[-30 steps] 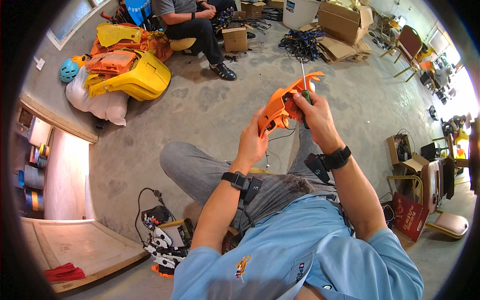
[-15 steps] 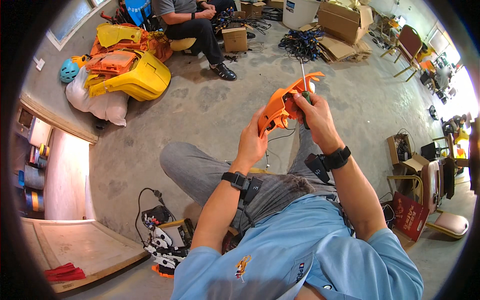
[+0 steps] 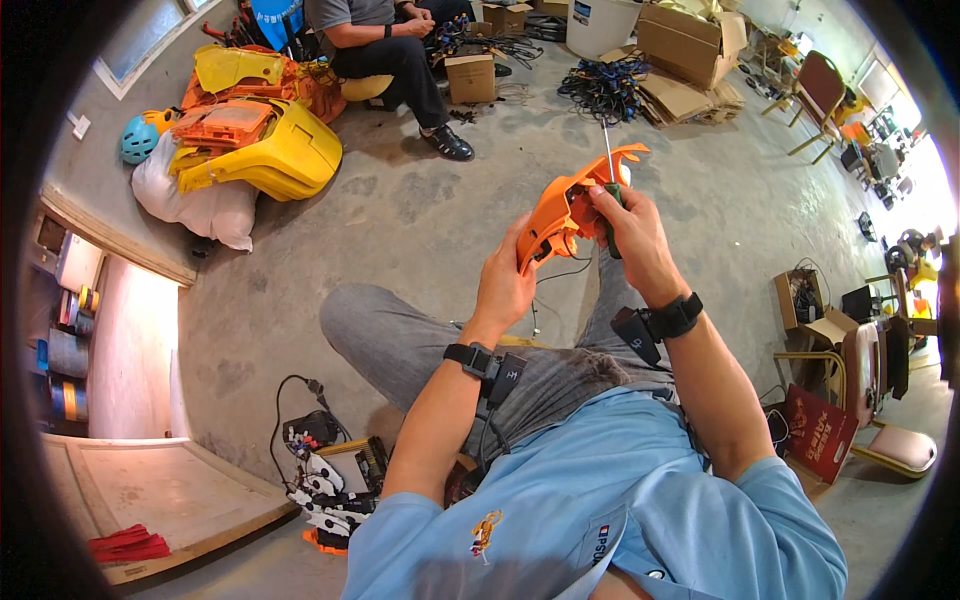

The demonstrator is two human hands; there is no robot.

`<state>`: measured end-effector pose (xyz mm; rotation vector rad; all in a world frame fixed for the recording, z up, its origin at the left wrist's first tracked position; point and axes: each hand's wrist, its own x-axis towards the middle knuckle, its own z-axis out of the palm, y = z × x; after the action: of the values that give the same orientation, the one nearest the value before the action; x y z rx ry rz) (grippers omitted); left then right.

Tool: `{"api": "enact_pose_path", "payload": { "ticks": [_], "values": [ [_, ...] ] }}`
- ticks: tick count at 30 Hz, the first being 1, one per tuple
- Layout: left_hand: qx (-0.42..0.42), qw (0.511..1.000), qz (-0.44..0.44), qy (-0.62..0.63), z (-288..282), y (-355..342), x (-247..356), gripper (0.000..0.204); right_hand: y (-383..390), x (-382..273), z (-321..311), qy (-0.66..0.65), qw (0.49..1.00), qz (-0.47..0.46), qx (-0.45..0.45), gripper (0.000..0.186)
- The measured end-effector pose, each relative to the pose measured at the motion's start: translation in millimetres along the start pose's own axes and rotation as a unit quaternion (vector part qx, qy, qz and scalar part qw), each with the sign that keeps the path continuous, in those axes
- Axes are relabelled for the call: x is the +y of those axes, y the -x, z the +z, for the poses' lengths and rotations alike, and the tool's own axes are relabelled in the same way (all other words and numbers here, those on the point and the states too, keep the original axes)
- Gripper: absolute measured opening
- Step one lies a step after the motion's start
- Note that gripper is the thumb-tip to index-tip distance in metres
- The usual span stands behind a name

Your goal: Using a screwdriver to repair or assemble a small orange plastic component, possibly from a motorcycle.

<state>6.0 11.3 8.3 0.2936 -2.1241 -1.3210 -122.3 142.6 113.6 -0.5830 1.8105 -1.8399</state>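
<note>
A broad stretch of grey concrete floor [image 3: 410, 220] is left around the hands, and it is bounded on several sides. The floor's far left corner is taken up by yellow and orange plastic shells [image 3: 290, 165], beside which a white sack [image 3: 190, 205] is set. Along its far edge a seated co-worker [image 3: 400, 65], a tangle of dark cables [image 3: 600, 90] and an open carton [image 3: 685, 45] are seen. The right edge is lined by chairs and boxes, with a red box [image 3: 815, 435] placed nearest to the body. At the near left, the room is narrowed by black-and-white parts [image 3: 335, 495] and by a pale wooden board [image 3: 200, 500], near whose lower left corner a red cloth [image 3: 130, 545] is laid.

The orange plastic part [image 3: 545, 225] is held in the air above the floor, just beyond the lap, tilted with its far end to the right. Its near left end is grasped by the left hand [image 3: 505, 285], the fingers being curled around its edge and partly hidden behind it. In the right hand [image 3: 637, 235] the green handle of a screwdriver [image 3: 613, 190] is gripped between thumb and bent fingers, and the metal shaft is pointed away from the body, past the part's far edge. Whether the part is also touched by the right fingers cannot be told.
</note>
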Motion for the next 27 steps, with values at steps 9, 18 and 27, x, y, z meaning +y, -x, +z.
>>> {"api": "enact_pose_path", "payload": {
  "ticks": [9, 18, 27],
  "values": [
    [-0.005, 1.000, -0.010, -0.006, -0.9, -0.6, 0.9, 0.062, -2.3, 4.7, -1.6, 0.071, 0.997, -0.030, 0.006, 0.025],
    [-0.007, 1.000, 0.003, 0.001, -2.1, -0.7, 5.1, 0.062, -4.3, 2.0, -2.1, 0.036, 0.999, -0.002, 0.002, 0.022],
    [-0.008, 1.000, 0.004, 0.002, -0.9, -0.1, -1.7, 0.061, 0.0, 0.7, 0.8, 0.070, 0.997, -0.034, 0.019, 0.019]
  ]
}}
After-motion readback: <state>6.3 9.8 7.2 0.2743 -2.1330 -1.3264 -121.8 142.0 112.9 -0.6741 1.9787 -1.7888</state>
